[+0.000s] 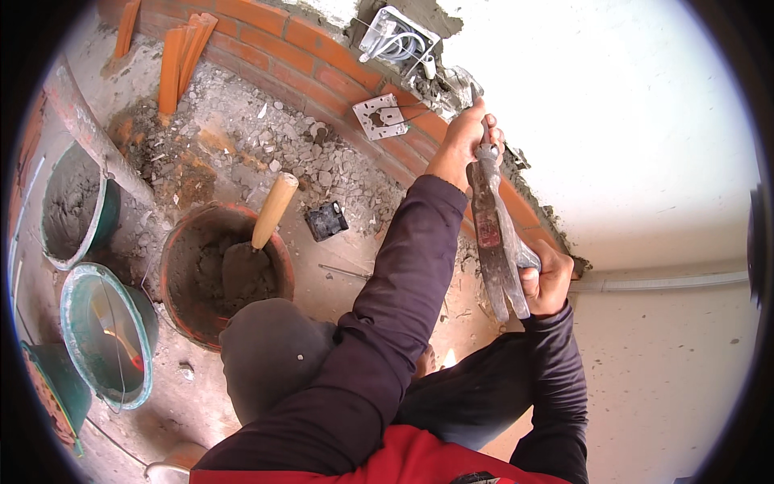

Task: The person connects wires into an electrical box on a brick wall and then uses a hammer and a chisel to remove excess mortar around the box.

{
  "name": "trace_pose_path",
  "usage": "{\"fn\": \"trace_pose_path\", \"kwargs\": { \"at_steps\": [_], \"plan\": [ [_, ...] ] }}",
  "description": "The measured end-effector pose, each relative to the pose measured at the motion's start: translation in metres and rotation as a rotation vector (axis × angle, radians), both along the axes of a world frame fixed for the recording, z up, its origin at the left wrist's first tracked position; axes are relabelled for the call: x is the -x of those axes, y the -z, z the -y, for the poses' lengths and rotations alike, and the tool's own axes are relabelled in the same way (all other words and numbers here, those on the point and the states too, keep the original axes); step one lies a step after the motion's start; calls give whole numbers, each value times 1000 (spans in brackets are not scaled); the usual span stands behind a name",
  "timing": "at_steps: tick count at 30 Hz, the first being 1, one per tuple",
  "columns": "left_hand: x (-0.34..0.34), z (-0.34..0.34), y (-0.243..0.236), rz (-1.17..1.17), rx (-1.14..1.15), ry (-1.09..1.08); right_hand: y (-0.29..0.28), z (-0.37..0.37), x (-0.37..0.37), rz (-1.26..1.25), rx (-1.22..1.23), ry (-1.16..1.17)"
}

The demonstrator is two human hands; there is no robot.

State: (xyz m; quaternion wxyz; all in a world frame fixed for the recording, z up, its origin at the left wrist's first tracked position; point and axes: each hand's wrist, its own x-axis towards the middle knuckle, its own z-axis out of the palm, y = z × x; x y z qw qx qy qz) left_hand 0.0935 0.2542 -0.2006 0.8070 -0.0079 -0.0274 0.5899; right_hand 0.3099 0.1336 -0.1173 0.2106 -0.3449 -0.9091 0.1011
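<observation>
My left hand (461,143) is closed around a chisel (486,132), its tip end against broken mortar at the edge of the white wall. In my right hand (550,281) is the handle of a worn claw hammer (492,218). The hammer's striking face is at the chisel's top end; whether they touch I cannot tell. Just above my left hand, an electrical box (401,36) with coiled white wires sits in the chipped wall. Beside it, a white mounting plate (380,117) rests against the orange brickwork, a thin dark wire at its edge.
Rubble (278,141) covers the floor at left. A mortar bucket (173,274) holds a wooden-handled trowel (274,211). Green buckets (68,282) stand farther left, near a grey pole (97,141). A small black box (326,221) and loose bricks (171,68) lie about.
</observation>
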Motion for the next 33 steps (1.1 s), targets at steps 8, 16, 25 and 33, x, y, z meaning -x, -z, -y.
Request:
{"fn": "trace_pose_path", "kwargs": {
  "at_steps": [8,16,25,33],
  "plan": [
    [-2,-12,19,278,-296,113,-5,8,2,-37,-14,-3],
    [1,-4,10,183,-205,84,-8,13,6,-33,-28,-4],
    [-5,0,-4,210,-143,2,5,-16,-3,19,-256,-66],
    [-10,-1,-22,115,6,-75,0,-9,-2,-38,-188,-323]
  ]
}}
